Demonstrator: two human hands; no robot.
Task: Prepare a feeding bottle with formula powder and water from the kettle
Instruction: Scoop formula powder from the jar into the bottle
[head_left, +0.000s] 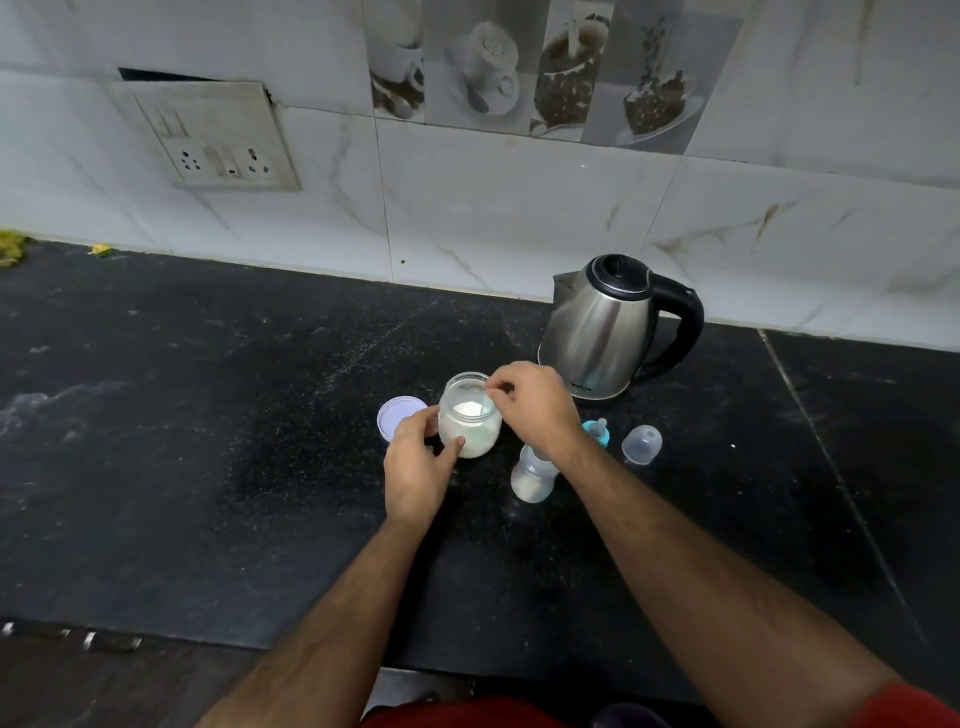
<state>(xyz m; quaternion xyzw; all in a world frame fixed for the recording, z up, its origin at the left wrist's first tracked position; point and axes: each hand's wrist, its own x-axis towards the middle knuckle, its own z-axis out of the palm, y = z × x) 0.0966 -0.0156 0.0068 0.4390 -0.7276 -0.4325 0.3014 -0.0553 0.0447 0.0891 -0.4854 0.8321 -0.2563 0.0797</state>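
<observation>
The black stone counter (208, 415) was speckled w/ pale smears and ran up to a marbled tile wall (519, 208) carrying a grubby socket plate (218, 140). The steel kettle (608, 332) stood at the back. The left hand (415, 467) curled round the open powder jar (470, 421); the right hand (535, 405) pinched something thin over its mouth, prob. a scoop. The feeding bottle (532, 475) stood just right of the jar, w/ the jar lid (397, 415) to the left and the teat (597, 431) and clear cap (642, 443) to the right.
</observation>
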